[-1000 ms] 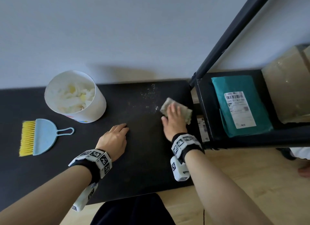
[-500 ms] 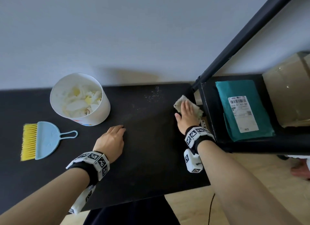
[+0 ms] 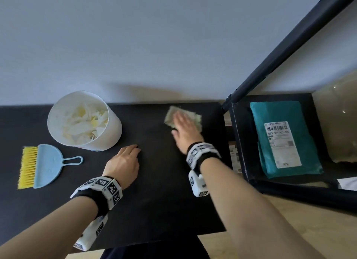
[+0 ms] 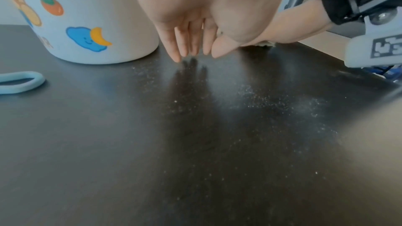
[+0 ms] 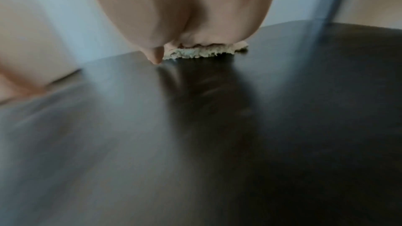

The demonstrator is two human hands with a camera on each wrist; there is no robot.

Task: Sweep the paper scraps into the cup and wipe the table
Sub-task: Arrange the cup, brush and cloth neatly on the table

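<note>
Right hand (image 3: 186,131): lies flat on the rag (image 3: 174,116), fingers straight, pressing it down near the top middle of the head view (a bit blurry).
Left hand (image 3: 123,162): rests open on the table (image 3: 158,200), holding nothing, fingertips (image 4: 177,57) touching the dark top.
Cup (image 3: 114,131): white, in the upper left of the table, full of paper scraps (image 3: 83,123).
Brush (image 3: 28,167): yellow bristles, lying with the blue dustpan (image 3: 49,165) at the left edge.
Dust (image 4: 272,99): pale specks on the table in the left wrist view.
Shelf (image 3: 243,143): black, on the right, with a teal parcel (image 3: 284,139) on it.
</note>
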